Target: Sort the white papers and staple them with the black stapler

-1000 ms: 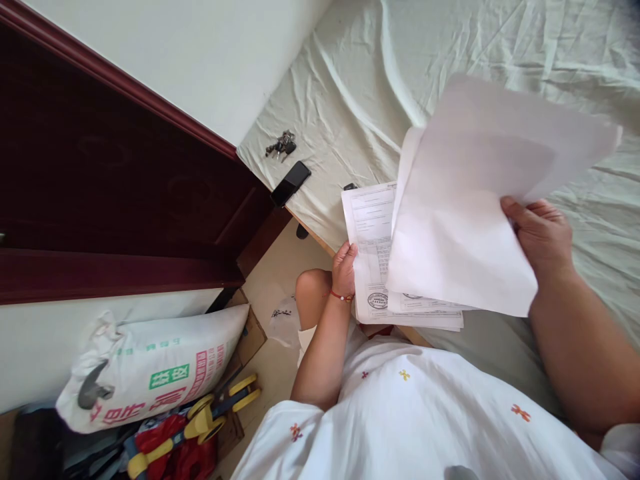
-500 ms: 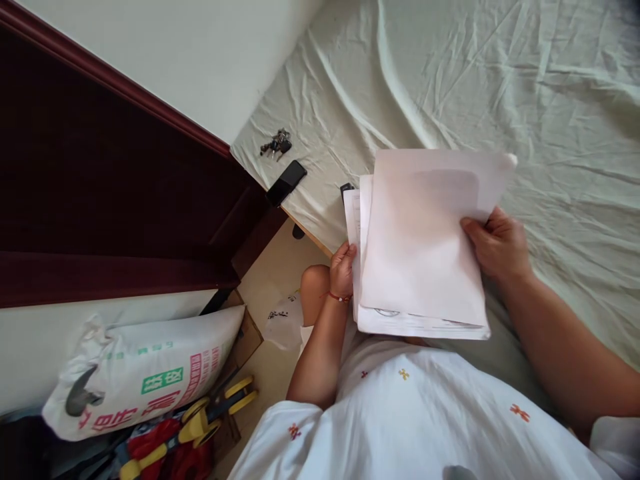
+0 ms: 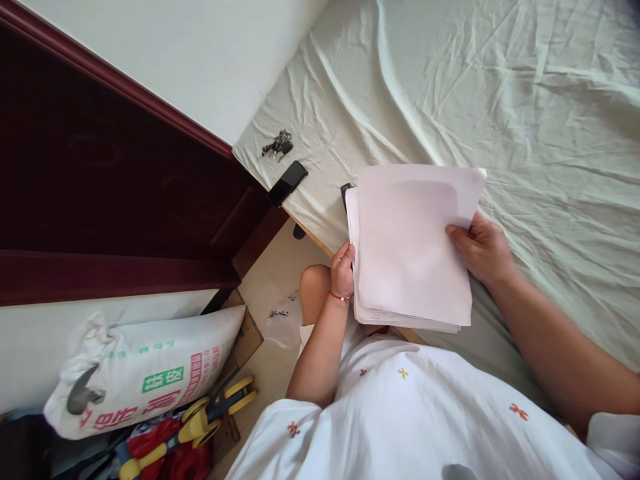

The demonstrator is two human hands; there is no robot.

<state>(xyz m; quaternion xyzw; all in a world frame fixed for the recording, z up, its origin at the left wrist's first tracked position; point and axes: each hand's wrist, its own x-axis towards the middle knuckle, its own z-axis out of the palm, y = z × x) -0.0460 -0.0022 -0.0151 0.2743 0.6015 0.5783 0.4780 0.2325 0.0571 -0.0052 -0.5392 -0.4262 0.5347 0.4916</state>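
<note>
The top sheet [image 3: 415, 247], which a second ago stood lifted and fanned out well above the printed pages, now lies flat and blank side up on the stack of papers [image 3: 405, 320], so the printed form and its round stamp that showed earlier are covered and only thin lines of print peek out along the lower edge; the sheets look squared together again, which I judge to mean that the leafing through this page is over and the pile is being gathered into one block. The right hand [image 3: 483, 250] has come down and inward with the sheet and now pinches the right edge of the stack, thumb on top and the other fingers curled underneath, closed on the paper. The left hand [image 3: 343, 267], a red string at its wrist, stays at the left edge much as before, fingers bent around the margin and clamped on the pile. The stack is held between both hands, just above the person's lap and the near edge of the bed [image 3: 525, 100], whose pale wrinkled sheet spreads behind it. A bunch of keys [image 3: 278, 143] and a dark phone [image 3: 289, 183] lie on the bed's corner, well apart from the papers, unmoved
</note>
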